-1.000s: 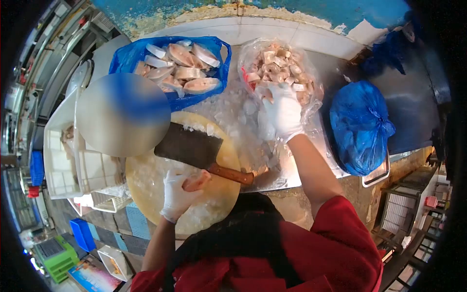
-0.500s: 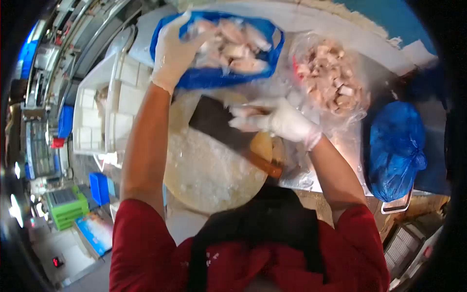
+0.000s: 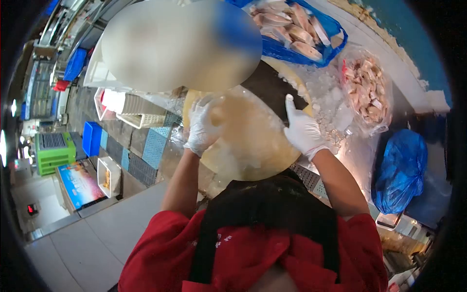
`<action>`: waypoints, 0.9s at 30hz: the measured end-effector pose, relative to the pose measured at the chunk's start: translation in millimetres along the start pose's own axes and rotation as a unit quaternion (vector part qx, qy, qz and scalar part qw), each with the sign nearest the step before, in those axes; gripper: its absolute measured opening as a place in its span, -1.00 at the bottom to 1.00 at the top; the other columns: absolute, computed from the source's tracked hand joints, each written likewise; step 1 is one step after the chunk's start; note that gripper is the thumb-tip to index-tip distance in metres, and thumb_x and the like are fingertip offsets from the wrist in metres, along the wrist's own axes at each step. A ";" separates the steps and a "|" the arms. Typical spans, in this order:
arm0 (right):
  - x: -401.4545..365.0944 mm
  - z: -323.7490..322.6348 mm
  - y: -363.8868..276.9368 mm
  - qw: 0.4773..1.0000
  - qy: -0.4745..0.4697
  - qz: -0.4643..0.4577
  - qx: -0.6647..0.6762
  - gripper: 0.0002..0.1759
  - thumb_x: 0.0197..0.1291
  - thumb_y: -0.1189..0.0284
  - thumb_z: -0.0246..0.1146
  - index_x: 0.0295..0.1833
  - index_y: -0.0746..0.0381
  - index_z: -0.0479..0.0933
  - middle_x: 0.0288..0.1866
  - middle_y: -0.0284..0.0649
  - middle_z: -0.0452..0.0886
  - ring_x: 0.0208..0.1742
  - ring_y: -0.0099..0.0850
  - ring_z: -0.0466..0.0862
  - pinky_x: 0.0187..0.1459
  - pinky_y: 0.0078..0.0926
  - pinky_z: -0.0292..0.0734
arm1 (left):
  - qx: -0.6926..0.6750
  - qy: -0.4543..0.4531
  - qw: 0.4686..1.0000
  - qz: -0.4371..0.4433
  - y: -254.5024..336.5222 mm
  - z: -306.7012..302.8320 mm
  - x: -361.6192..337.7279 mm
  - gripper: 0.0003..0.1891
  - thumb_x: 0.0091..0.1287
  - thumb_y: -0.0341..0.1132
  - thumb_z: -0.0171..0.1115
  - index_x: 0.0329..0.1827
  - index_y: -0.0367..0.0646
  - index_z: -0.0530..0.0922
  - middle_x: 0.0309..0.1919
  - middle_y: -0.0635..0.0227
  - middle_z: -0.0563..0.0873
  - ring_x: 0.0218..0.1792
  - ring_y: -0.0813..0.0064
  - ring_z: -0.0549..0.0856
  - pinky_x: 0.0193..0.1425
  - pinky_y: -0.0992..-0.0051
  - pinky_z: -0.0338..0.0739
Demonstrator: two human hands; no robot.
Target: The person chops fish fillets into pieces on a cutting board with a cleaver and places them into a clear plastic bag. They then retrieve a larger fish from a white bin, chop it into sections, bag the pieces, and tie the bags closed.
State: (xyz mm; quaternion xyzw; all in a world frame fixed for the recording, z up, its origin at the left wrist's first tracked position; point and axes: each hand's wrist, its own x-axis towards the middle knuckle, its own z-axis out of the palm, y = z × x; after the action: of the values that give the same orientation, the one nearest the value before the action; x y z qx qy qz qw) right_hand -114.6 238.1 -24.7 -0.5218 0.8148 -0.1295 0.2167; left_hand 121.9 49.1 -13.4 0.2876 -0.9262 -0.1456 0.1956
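Both hands wear white gloves. I see my left hand [image 3: 202,126] at the left edge of the round chopping board [image 3: 253,146] with its fingers curled - I cannot tell if it holds anything. My right hand [image 3: 302,130] lies open and flat on the right side of the board, fingers straight, just beside the dark cleaver [image 3: 272,90]. The cleaver rests on the far edge of the board. Past it, on the right, is a heap of ice [image 3: 327,95]. Further off sits a clear bag of fish chunks [image 3: 367,90], and at the far end - a blue bag of fish slices [image 3: 296,29]. A tied blue bag [image 3: 401,170] sits off to the right.
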 end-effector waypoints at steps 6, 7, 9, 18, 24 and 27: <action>-15.0 -40.1 -31.8 0.991 0.084 0.080 0.070 -0.23 0.01 0.50 0.17 0.46 0.26 0.39 -0.10 0.22 0.69 -0.05 0.13 0.71 0.03 -0.09 0.61 | -0.269 0.006 0.963 0.019 -28.9 26.1 2.7 -0.59 0.02 -0.51 0.36 0.01 -0.08 0.72 0.08 0.15 0.73 0.16 0.11 0.64 0.31 0.28 0.50; -18.7 -36.6 -29.7 0.984 0.106 0.068 0.129 -0.34 0.02 0.50 0.22 0.35 0.29 0.50 -0.18 0.17 0.72 -0.14 -0.02 0.76 -0.06 -0.19 0.63 | -0.262 0.018 0.964 0.044 -14.9 19.0 11.3 -0.62 0.04 -0.53 0.35 -0.03 -0.08 0.74 0.06 0.15 0.74 0.13 0.13 0.66 0.30 0.29 0.51; -30.4 -46.5 -47.7 0.976 0.090 0.106 0.165 -0.42 0.06 0.49 0.24 0.28 0.31 0.54 -0.20 0.14 0.73 -0.19 -0.10 0.77 -0.11 -0.24 0.62 | -0.275 0.099 0.951 0.100 -12.3 6.6 27.2 -0.71 0.15 -0.52 0.33 -0.06 -0.08 0.75 0.04 0.19 0.75 0.10 0.26 0.70 0.25 0.34 0.54; -63.1 -20.3 -83.2 0.978 0.016 0.131 0.163 -0.61 0.31 0.20 0.26 -0.11 0.38 0.55 -0.30 0.24 0.66 -0.19 0.14 0.71 -0.16 -0.10 0.60 | -0.365 -0.032 0.912 -0.185 -32.1 17.1 -22.3 -0.71 0.17 -0.40 0.44 -0.03 -0.23 0.73 -0.19 0.21 0.79 -0.14 0.38 0.79 -0.09 0.47 0.68; -30.2 -38.9 -116.3 0.991 0.099 0.040 0.083 -0.64 0.31 0.19 0.26 -0.18 0.33 0.54 -0.43 0.16 0.64 -0.34 0.13 0.70 -0.25 -0.03 0.60 | -0.291 0.064 0.942 -0.157 16.7 31.4 -27.8 -0.78 0.15 -0.42 0.45 -0.13 -0.23 0.73 -0.28 0.09 0.73 -0.19 0.15 0.72 -0.02 0.38 0.61; -25.4 -82.8 -151.2 0.968 0.247 -0.039 0.029 -0.66 0.33 0.22 0.28 -0.21 0.33 0.54 -0.49 0.12 0.63 -0.43 0.05 0.70 -0.37 -0.11 0.60 | -0.285 0.160 0.928 -0.177 10.7 29.8 -42.3 -0.86 0.16 -0.44 0.42 -0.24 -0.22 0.67 -0.31 0.12 0.69 -0.24 0.16 0.69 -0.08 0.35 0.60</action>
State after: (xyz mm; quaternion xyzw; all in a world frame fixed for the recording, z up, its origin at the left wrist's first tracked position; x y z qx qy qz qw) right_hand -25.8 196.1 119.2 -0.4986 0.8178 -0.2870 0.0183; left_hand 135.6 87.1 -47.3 0.3987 -0.7358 -0.3881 0.3859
